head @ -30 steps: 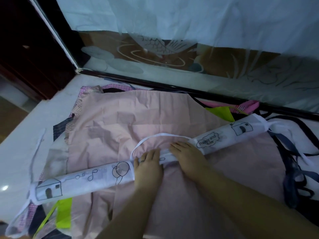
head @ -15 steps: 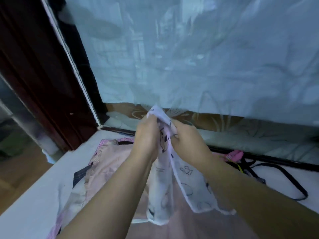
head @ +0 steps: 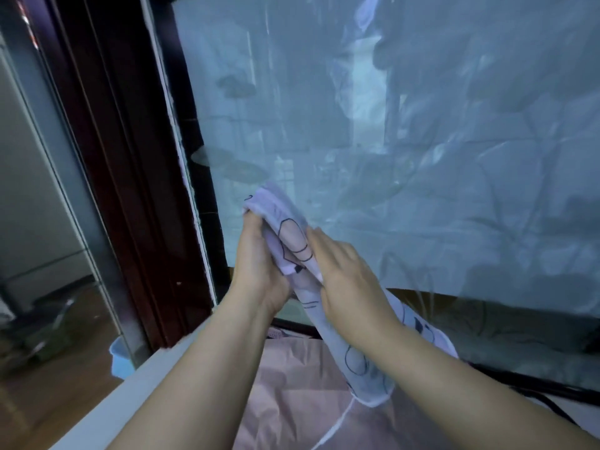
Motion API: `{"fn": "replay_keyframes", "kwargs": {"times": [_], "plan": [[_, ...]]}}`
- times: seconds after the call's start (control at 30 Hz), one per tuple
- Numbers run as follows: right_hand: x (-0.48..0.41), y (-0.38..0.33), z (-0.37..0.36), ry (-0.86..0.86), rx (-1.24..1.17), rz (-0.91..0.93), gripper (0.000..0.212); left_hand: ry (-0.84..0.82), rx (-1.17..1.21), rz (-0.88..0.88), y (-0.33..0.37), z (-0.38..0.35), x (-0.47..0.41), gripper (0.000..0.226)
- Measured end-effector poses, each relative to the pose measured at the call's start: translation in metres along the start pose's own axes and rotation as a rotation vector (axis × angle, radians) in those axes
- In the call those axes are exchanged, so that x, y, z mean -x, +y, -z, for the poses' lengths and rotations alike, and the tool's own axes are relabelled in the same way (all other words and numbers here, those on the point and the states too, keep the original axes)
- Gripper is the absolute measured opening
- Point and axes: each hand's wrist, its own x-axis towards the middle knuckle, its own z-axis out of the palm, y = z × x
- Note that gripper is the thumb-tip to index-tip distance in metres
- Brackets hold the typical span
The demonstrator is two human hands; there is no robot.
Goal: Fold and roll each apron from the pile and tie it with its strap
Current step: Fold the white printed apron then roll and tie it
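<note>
A white apron [head: 293, 241] with black line drawings is rolled into a long bundle and folded in two, held up in the air in front of the window. My left hand [head: 256, 264] grips its folded upper end from the left. From the right, my right hand [head: 347, 274] wraps round the bundle just below. The loose ends [head: 367, 368] hang down past my right wrist, and a thin white strap [head: 337, 423] trails from them. Beneath lies a pink apron [head: 292, 384] on top of the pile.
A white table edge [head: 136, 381] runs along the left. Behind stands a window with a pale translucent curtain [head: 422, 141] and a dark wooden frame [head: 130, 173]. A black strap [head: 552, 407] lies at the right. A light blue tub [head: 118, 355] sits on the floor left.
The rolled white apron lay flat on the pink one under both hands. I have since picked it up, doubled it over and raised it, and the view has tilted up.
</note>
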Motion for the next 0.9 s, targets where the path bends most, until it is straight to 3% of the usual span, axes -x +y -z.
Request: {"fn": "replay_keyframes", "kwargs": {"times": [0.03, 0.13, 0.27, 0.33, 0.43, 0.47, 0.53, 0.6, 0.67, 0.83, 0.9], "plan": [[0.003, -0.002, -0.004, 0.003, 0.002, 0.010, 0.064, -0.084, 0.024, -0.010, -0.002, 0.006, -0.004, 0.046], [0.009, -0.026, -0.002, -0.064, -0.107, 0.011, 0.071, -0.092, 0.079, -0.022, 0.017, 0.012, 0.011, 0.060], [0.015, -0.040, 0.015, -0.224, -0.247, 0.116, 0.066, -0.167, 0.160, 0.035, 0.044, 0.030, 0.021, 0.057], [0.015, -0.050, 0.028, -0.266, -0.552, 0.001, 0.064, -0.199, 0.174, 0.053, 0.060, 0.041, 0.027, 0.057], [0.013, -0.063, 0.041, -0.130, -0.784, -0.251, 0.058, -0.304, 0.193, 0.052, 0.082, 0.052, 0.046, 0.057], [0.011, -0.066, 0.044, -0.171, -0.806, -0.345, 0.067, -0.339, 0.195, 0.047, 0.088, 0.057, 0.051, 0.057], [0.007, -0.070, 0.049, -0.419, -0.854, -0.442, 0.087, -0.395, 0.181, 0.047, 0.100, 0.063, 0.066, 0.058], [0.001, -0.077, 0.055, -0.670, -0.946, -0.402, 0.073, -0.406, 0.164, 0.034, 0.112, 0.069, 0.079, 0.057], [0.001, -0.090, 0.060, -0.760, -1.030, -0.359, 0.042, -0.372, 0.145, 0.033, 0.123, 0.075, 0.089, 0.058], [0.013, -0.121, 0.059, -0.640, -1.111, -0.429, 0.031, -0.141, 0.257, 0.061, 0.132, 0.113, 0.106, 0.058], [0.019, -0.131, 0.060, -0.594, -1.076, -0.455, 0.017, -0.092, 0.149, 0.112, 0.119, 0.128, 0.122, 0.069]]}}
